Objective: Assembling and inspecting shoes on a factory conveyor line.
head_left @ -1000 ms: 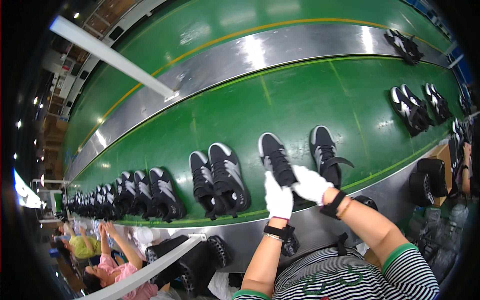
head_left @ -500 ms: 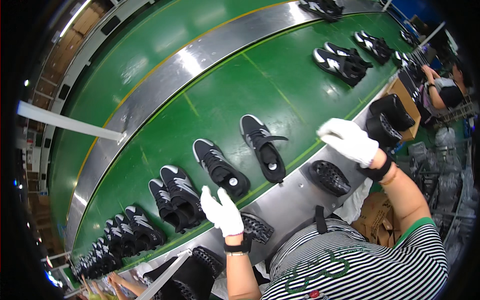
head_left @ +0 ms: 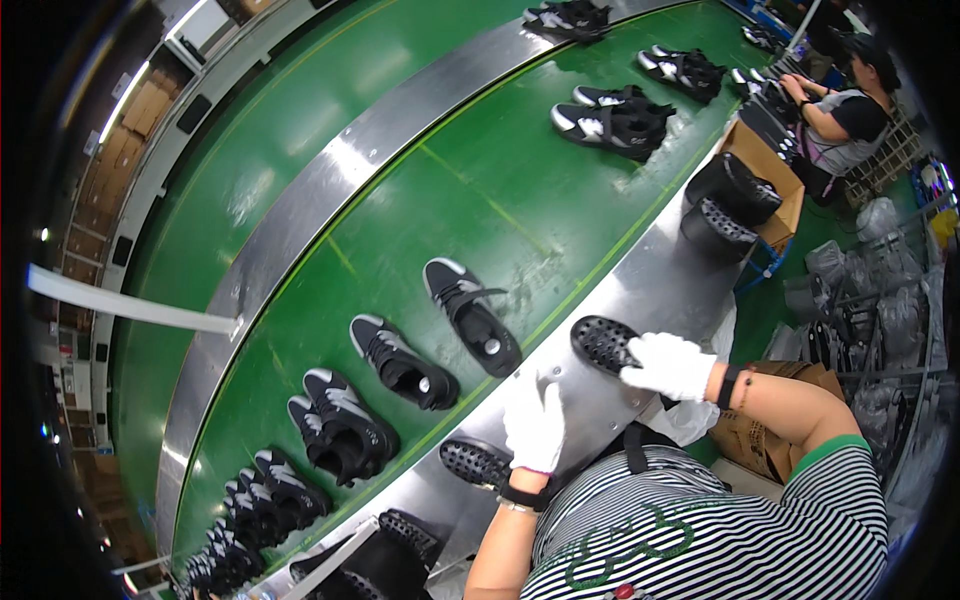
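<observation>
My right hand [head_left: 672, 366], in a white glove, has its fingers closed on the near end of a black perforated shoe-shaped insert [head_left: 602, 342] that rests on the metal ledge. My gloved left hand [head_left: 535, 422] hovers over the ledge with fingers stretched out and nothing in them. Beside its wrist lies a second black perforated insert [head_left: 473, 462]. Across the ledge on the green belt stand two black shoes with grey toes: one shoe [head_left: 470, 312] has its strap loose to the side, and the other shoe [head_left: 402, 360] is left of it.
More shoe pairs stand along the green belt [head_left: 390, 220], including a pair [head_left: 340, 425] at left and a pair [head_left: 612, 122] farther right. A cardboard box [head_left: 775, 180] with black inserts sits by the ledge. A co-worker [head_left: 850, 110] is at far right. A white post [head_left: 130, 298] rises at left.
My right hand has come down from above the belt edge onto the insert. My left hand has moved from beside the shoes to over the ledge. The view has shifted.
</observation>
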The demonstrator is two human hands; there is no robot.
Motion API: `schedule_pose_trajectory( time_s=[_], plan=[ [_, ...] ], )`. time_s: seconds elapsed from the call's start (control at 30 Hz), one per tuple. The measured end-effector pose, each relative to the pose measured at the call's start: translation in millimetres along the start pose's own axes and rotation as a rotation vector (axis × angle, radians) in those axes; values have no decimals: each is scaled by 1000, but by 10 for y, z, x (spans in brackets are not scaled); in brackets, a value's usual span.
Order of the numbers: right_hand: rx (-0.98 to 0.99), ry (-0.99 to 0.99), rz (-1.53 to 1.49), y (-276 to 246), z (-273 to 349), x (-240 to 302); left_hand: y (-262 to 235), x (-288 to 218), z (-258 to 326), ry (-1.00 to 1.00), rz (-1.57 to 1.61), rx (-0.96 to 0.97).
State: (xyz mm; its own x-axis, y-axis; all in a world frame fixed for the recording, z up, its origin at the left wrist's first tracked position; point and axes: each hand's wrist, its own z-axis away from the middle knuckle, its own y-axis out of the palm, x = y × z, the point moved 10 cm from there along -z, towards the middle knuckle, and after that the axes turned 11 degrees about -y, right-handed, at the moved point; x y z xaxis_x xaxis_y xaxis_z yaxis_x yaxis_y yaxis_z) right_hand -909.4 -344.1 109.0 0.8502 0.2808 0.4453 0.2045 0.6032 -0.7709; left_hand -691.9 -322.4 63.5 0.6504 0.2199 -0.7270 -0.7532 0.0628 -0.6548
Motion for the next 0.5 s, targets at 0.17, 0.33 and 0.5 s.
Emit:
schedule_pose_trajectory(
  time_s=[0.17, 0.33, 0.5],
  plan=[
    [-21, 45, -48, 78, -72, -10, -148, -72, 12, -57, -21, -23],
    [-137, -367, 242, -161, 89, 363, -71, -132, -7, -149, 147, 82],
    [-265, -241, -166, -671, -9, 758, -91, -552, -67, -205, 802, 295]
  ],
)
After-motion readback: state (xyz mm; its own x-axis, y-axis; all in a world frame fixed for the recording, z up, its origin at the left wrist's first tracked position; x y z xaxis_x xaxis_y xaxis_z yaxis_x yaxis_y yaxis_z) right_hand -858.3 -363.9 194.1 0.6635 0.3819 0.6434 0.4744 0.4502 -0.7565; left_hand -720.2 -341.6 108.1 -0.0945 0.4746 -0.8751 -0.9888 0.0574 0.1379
